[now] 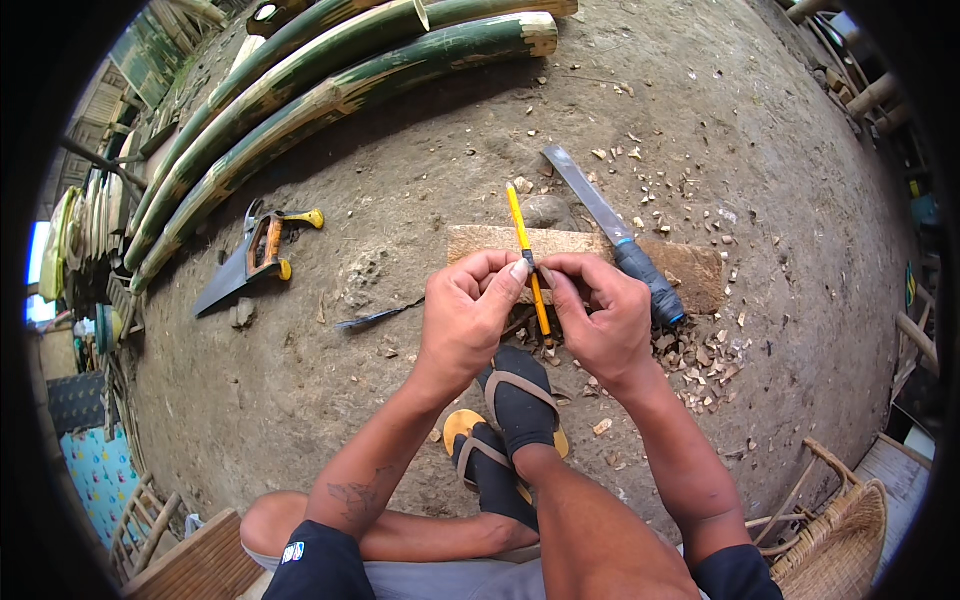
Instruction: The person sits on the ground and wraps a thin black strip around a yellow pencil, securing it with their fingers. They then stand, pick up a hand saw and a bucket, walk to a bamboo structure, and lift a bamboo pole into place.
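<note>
Stick [518,217], slender and yellow, out in front of the crossed legs, just above the ground and the feet. Leans a little, upper end to the left and lower end to the right, with a dark band [527,254] around the middle. Held right at that band, with both hands close together: pinched tight between thumb and forefinger of the left hand [465,305], thumb tip pressed flat against the near face; met from the other side by thumb and forefinger of the right hand [607,305], also drawn in to a close pinch. Cannot tell how much of the right pinch falls on the band and how much on bare yellow, with the fingertips in the way. Other fingers curled in on both sides.

Behind the hands, flat on the earthen ground [650,60], a wooden board [690,268]. Slantwise over it, a long knife [588,193] with a dark wrapped grip, blue at each end, and beside the blade a rounded stone [545,210]. Right of the board and below it, scattered wood chips [705,360]. To the left, a handsaw [240,272]; farther off, green bamboo poles [345,95]. Underneath, dark socks and sandals [465,425]; at lower right, a woven basket [835,545].
</note>
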`<state>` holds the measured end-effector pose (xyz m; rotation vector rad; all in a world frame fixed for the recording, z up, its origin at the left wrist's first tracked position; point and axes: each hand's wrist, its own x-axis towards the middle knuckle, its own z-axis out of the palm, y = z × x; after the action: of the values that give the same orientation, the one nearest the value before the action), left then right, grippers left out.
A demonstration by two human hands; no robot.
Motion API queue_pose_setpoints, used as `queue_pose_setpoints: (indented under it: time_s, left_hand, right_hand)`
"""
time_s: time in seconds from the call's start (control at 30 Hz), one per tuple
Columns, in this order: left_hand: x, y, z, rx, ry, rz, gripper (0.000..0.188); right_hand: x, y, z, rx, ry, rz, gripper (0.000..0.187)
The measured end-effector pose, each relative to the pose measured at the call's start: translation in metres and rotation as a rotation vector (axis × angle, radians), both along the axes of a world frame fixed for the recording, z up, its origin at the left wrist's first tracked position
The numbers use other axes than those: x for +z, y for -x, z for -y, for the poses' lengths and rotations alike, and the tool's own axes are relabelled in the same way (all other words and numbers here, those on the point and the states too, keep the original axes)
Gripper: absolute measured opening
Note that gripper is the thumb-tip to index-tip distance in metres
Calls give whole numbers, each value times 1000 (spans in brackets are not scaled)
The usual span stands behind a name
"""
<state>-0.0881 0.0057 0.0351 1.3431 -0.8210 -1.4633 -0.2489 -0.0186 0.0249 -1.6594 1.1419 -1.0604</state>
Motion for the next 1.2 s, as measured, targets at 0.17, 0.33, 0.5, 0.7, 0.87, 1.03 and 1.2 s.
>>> queue_pose_setpoints:
  time_s: [0.17, 0.33, 0.5, 0.7, 0.87, 1.03, 1.2]
  left_hand:
    - [-3, 1, -1, -8, 61, 92, 20]
    - [-6, 1, -3, -13, 110, 182, 19]
    - [0, -2, -4, -61, 145, 387, 16]
    - [8, 4, -6, -37, 296, 704, 11]
    - [7, 8, -4, 1, 268, 596, 11]
    - [8, 10, -6, -18, 289, 612, 11]
    - [6, 7, -8, -56, 290, 609, 13]
  right_hand:
    - [1, 3, 4, 34, 78, -63, 12]
    - [1, 3, 6, 61, 126, -91, 13]
    - [1, 2, 7, 89, 187, -75, 14]
    - [-2, -4, 6, 41, 174, -143, 16]
    - [-1, -3, 5, 50, -11, -33, 13]
    - [4, 3, 5, 96, -313, 95, 11]
    - [1, 10, 10, 185, -565, 280, 10]
